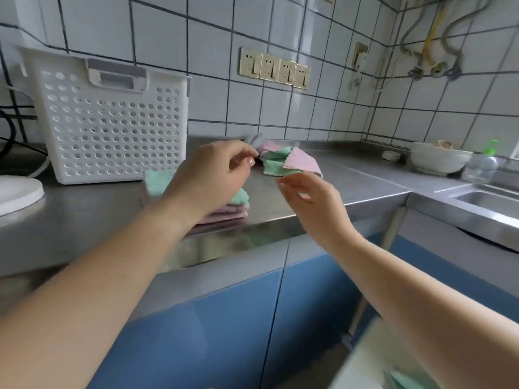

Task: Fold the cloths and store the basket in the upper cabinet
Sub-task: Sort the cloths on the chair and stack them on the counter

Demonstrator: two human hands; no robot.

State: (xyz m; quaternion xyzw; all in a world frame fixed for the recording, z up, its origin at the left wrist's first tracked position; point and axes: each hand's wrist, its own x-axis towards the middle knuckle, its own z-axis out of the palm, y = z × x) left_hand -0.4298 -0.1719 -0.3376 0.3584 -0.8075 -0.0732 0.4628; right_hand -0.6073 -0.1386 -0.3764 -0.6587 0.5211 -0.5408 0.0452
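Both hands pinch one pink-and-green cloth [283, 161]: left hand [216, 175] at one corner, right hand [306, 197] at another. The person should match the corners squarely before creasing (the folded pile [236, 206] waits below).

Colour rundown: basket [112, 127] is white with rows of round holes and a grey handle piece. The loose cloth [283, 161] is mint green on one side, pale pink on the other. Folded stack [233, 206] is green on top with pink/lilac layers. Table [323, 175] is brushed steel grey, cabinet doors [224, 318] blue, wall tiles [196, 37] white with dark grout, sockets [273, 67] cream.
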